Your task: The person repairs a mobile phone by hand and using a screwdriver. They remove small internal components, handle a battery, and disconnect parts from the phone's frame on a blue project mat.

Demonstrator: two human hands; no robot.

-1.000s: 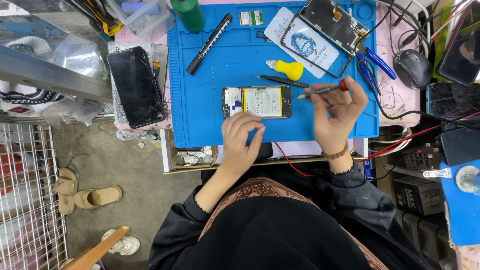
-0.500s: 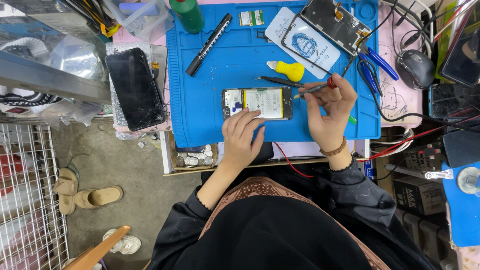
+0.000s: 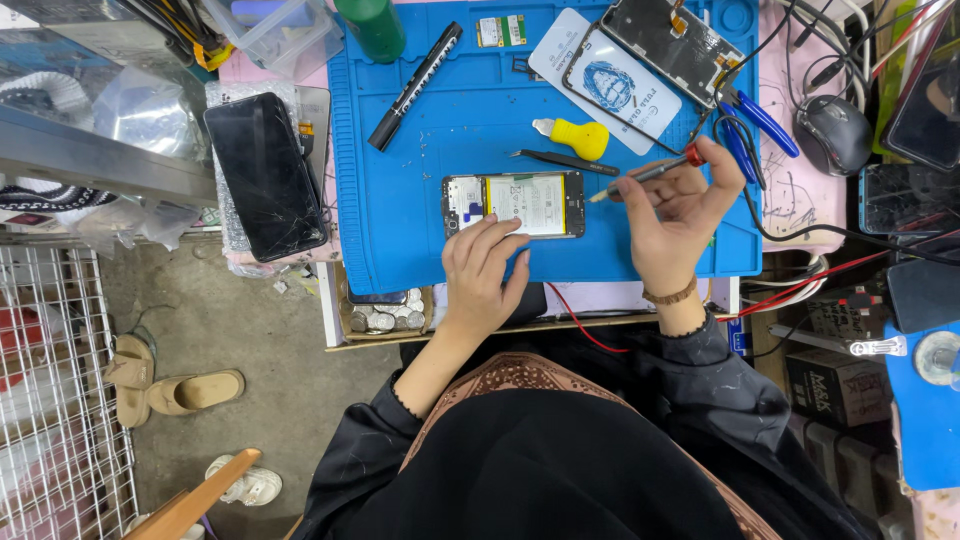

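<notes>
An opened phone point(image 3: 514, 204) with its back off lies flat on the blue work mat point(image 3: 410, 230), its white battery showing. My left hand point(image 3: 482, 272) rests on the mat with its fingertips pressing the phone's near edge. My right hand point(image 3: 672, 214) grips a small screwdriver point(image 3: 645, 173) with a red cap, its tip pointing at the phone's right end. Black tweezers point(image 3: 565, 160) and a yellow pry tool point(image 3: 570, 137) lie just beyond the phone.
A cracked black phone point(image 3: 265, 176) lies left of the mat. A black pen-like tool point(image 3: 414, 72), green bottle point(image 3: 371, 27), a phone frame on a white card point(image 3: 650, 55), blue-handled pliers point(image 3: 752, 118) and a mouse point(image 3: 834, 132) sit at the far side. Cables run at the right.
My right hand has brought the screwdriver down from a raised angle until its tip points at the phone's right end. My left hand slid forward onto the phone's near edge.
</notes>
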